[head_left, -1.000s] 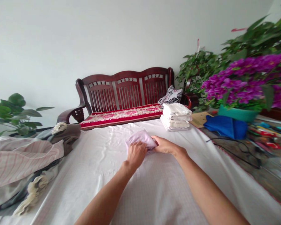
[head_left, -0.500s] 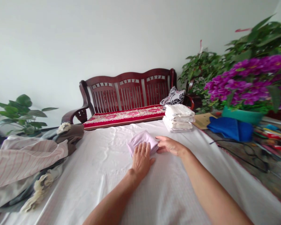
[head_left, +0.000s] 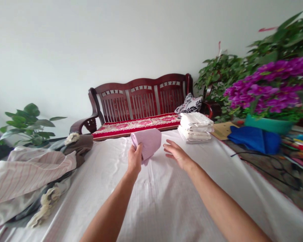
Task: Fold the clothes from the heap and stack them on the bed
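Note:
A folded lilac cloth is raised and tilted above the white sheet. My left hand grips it by its left edge, thumb on the near face and fingers hidden behind. To the right of the cloth, my right hand is held apart from it, fingers spread, with nothing in them. Beyond that hand stands a stack of folded white cloths. What exact garment the lilac cloth is, I cannot tell.
Loose clothes lie heaped at the left. A dark wooden bench with a red runner stands behind. On the right are a blue cloth, a black cable, purple flowers and a brown envelope.
The lilac cloth has come up off the sheet and turned. My left hand went from lying flat on it to gripping its left edge. My right hand has come away from it.

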`<state>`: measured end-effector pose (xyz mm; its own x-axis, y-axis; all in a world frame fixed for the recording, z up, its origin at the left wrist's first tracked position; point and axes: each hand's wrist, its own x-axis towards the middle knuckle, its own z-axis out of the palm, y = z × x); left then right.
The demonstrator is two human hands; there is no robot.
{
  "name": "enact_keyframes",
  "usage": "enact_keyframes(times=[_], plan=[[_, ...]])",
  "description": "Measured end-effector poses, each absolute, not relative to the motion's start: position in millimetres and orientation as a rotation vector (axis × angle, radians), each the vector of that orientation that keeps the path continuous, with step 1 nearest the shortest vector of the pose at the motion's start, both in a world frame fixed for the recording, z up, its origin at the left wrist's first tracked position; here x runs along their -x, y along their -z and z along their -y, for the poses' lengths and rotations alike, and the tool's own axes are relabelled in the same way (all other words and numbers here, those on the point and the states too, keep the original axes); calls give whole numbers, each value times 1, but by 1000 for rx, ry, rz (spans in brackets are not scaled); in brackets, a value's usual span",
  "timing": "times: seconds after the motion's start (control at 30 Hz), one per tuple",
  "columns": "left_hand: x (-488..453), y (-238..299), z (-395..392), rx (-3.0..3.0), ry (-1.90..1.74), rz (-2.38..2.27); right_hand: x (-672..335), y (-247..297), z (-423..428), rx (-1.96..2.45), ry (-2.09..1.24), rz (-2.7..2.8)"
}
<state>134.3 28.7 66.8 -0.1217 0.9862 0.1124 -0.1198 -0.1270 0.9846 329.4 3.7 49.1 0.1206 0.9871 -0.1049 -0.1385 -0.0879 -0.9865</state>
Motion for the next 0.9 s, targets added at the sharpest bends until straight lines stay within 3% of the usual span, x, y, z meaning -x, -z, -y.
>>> enact_keyframes(times=[0.27,0.5,0.77,0.9], plan=[[-131,-42,-13,-388,-1290,-843,-305,-31,-2,1068,-1473,1014],[-131,-33,4,-308,-1191,-815,-301,-20,-11,1225,-1158,1091],[-91,-51,49,-429,-743,-1078,-320,-10,-20,1508,-789,1318],[-75,-53,67,-681,-789,-1188,-324,-14,-17,1581,-571,1425]])
